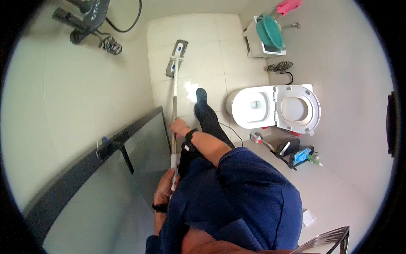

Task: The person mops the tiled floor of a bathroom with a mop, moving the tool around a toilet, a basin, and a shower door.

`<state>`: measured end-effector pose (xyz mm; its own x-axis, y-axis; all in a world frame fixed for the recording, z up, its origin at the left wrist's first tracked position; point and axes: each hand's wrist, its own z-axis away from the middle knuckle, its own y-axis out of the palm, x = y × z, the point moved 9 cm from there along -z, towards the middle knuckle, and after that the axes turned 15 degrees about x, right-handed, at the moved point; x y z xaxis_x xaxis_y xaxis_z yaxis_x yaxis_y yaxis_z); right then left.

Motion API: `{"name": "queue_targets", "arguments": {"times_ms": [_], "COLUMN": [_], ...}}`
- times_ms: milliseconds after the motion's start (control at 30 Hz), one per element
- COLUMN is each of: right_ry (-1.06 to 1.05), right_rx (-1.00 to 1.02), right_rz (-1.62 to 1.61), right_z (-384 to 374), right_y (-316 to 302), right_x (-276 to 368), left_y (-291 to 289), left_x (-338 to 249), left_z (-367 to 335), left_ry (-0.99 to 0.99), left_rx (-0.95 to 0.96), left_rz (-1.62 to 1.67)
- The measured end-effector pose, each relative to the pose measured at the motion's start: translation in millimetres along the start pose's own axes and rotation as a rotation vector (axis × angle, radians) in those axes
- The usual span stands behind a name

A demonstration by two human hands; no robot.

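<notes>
A flat mop (175, 84) stretches away from me, its grey-fringed head lying on the tiled floor near the left wall. My right hand (181, 127) is closed around the middle of its pole, with a black band on the wrist. Lower down, my left hand (164, 186) grips the white end of the handle, close to my body. Both hands keep to the left of my dark trouser legs; one foot in a dark shoe (201, 95) is forward on the tiles.
A white toilet (253, 106) stands at right, lid and seat raised. Behind it sits a white bin with a green basin (270, 33). A black rack (292, 154) holds bottles and packs by the right wall. At left is a dark-framed glass door (144, 148); a shower unit (91, 19) hangs far left.
</notes>
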<state>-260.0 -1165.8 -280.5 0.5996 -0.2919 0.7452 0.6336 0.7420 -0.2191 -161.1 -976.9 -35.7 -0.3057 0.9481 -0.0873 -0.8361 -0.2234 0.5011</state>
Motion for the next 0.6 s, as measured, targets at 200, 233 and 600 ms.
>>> {"name": "queue_targets", "arguments": {"times_ms": [200,233,600], "right_ry": [0.309,0.285,0.467], "right_rx": [-0.1,-0.157,0.074], "right_rz": [-0.533,-0.589,-0.773], "right_z": [34,31,267], "right_y": [-76,-95,-184], "right_x": [17,4,-62], "left_y": [73,91,198], "left_x": [-50,-64,-66], "left_z": [-3,-8,-70], "left_ry": [0.025,0.024,0.029], "left_rx": [0.263,0.299,0.591], "left_rz": [-0.265,-0.289,-0.659]}}
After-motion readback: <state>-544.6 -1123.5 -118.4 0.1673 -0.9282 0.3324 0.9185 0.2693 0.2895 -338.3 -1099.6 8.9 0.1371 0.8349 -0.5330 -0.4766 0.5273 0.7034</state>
